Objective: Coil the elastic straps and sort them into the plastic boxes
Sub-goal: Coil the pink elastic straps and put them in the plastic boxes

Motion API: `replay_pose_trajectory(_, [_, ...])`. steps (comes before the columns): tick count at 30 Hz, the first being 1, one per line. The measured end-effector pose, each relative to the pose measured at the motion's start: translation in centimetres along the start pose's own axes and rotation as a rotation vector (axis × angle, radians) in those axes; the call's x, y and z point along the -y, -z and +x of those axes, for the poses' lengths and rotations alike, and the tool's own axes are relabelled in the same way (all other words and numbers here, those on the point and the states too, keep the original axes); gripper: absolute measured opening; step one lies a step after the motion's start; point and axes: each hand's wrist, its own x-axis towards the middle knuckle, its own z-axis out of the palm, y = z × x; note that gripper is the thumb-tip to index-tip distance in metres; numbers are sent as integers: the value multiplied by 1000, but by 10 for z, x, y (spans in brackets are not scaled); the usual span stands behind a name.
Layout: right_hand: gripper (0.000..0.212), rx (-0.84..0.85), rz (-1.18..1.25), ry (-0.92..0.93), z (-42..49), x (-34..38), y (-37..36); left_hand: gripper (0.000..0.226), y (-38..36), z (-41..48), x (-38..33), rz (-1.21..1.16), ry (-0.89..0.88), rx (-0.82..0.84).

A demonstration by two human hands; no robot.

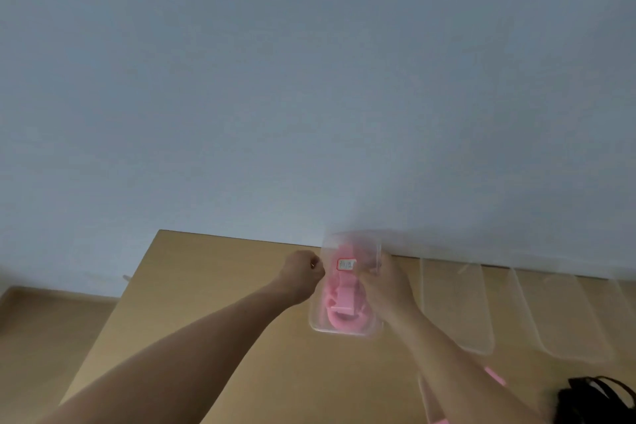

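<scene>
Clear box (345,330) with coiled pink strap (339,306) inside sits on table (206,320), between both hands. Right hand (385,286) grips its right side. Left hand (303,272) is curled at the left rim; blur hides whether it's gripping.

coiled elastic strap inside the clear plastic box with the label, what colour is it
Pink: the coiled elastic strap shows through the clear plastic box, best in the head view.
</scene>
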Motion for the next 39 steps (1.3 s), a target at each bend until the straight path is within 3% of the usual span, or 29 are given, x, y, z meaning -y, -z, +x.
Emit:
replay_pose_trajectory(7, [33, -15, -46, -31, 10, -15, 8, 23, -12, 6, 6, -43, -18, -32])
replay_pose_trajectory(15, [35, -111, -182, -58, 1, -17, 10, 16, -11, -2, 10, -136, 32, 19])
replay_pose_trajectory(27, [39, -98, -217, -20, -2, -14, 14, 10, -13, -7, 7, -247, 113, 113])
replay_pose_trajectory(29, [39, -117, -244, -15, -3, -15, 13, 17, -13, -7, 3, -180, 82, 101])
replay_pose_trajectory(34, [44, -136, -305, 12, -3, -18, 12, 77, -27, -5, -7, 425, -215, -134])
replay_pose_trajectory(39, [43, -157, -342, 43, -4, -18, 11, 70, -61, -3, -2, 665, -394, -98])
